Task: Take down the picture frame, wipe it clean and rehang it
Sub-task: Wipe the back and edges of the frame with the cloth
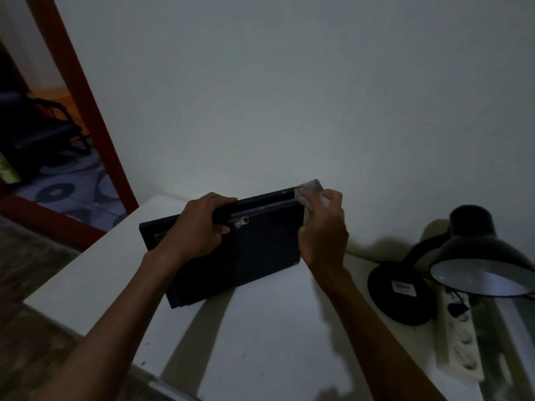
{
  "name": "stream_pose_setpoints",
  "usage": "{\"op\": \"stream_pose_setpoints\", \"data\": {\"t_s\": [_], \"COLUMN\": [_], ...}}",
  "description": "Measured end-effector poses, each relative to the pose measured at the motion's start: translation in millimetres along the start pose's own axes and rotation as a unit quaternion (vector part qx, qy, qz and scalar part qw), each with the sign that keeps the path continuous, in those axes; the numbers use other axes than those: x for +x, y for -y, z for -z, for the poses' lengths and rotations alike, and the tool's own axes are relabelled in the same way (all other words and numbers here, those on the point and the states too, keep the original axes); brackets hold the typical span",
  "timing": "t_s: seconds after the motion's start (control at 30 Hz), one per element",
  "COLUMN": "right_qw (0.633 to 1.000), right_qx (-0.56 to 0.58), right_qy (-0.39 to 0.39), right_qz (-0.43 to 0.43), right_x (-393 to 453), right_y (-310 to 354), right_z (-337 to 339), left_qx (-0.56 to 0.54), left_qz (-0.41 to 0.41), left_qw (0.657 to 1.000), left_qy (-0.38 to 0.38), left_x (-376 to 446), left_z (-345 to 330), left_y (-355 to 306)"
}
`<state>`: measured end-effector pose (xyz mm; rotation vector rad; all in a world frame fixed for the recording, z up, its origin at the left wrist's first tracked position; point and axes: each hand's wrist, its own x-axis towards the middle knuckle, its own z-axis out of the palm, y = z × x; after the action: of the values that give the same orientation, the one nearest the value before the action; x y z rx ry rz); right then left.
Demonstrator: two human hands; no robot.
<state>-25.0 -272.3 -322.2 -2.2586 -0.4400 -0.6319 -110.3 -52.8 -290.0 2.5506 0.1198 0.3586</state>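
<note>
A black picture frame (260, 250) stands on its lower edge on the white table (260, 342), its back facing me with a small metal hanger (242, 222) near the top. My left hand (199, 227) grips the frame's top edge left of the middle. My right hand (324, 227) holds a pale grey cloth (309, 189) pressed against the frame's top right corner. The frame's front side is hidden.
A black desk lamp (474, 256) with a round base stands on the table's right side, beside a white power strip (460, 337). A plain wall rises behind the table. A red-brown door frame (95, 111) and a dark chair (37, 131) lie to the left.
</note>
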Motion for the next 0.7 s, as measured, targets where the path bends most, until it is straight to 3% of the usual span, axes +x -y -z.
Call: {"op": "stream_pose_setpoints", "data": {"t_s": [0.1, 0.2, 0.33, 0.5, 0.7], "right_qw": [0.993, 0.978, 0.978, 0.992, 0.982], "right_qx": [-0.003, -0.060, -0.096, -0.100, -0.101], "right_qy": [0.050, 0.114, 0.124, 0.052, 0.108], "right_qz": [0.109, 0.162, 0.136, 0.055, 0.120], "right_x": [-10.7, -15.2, -6.7, 8.5, -11.3], "right_y": [6.4, 18.1, 5.1, -14.7, 31.7], "right_z": [-7.8, -18.5, -19.1, -6.3, -15.3], "left_qx": [0.001, 0.006, 0.006, 0.012, 0.023], "left_qz": [0.000, 0.006, 0.007, 0.005, -0.013], "left_qw": [1.000, 1.000, 1.000, 1.000, 1.000], "left_qy": [0.003, 0.001, 0.002, 0.000, 0.001], "left_x": [3.1, 3.8, 6.0, 6.5, 4.6], "left_z": [1.0, -1.1, -1.9, -2.7, -4.2], "left_y": [0.8, 1.3, 3.0, 6.5, 7.6]}}
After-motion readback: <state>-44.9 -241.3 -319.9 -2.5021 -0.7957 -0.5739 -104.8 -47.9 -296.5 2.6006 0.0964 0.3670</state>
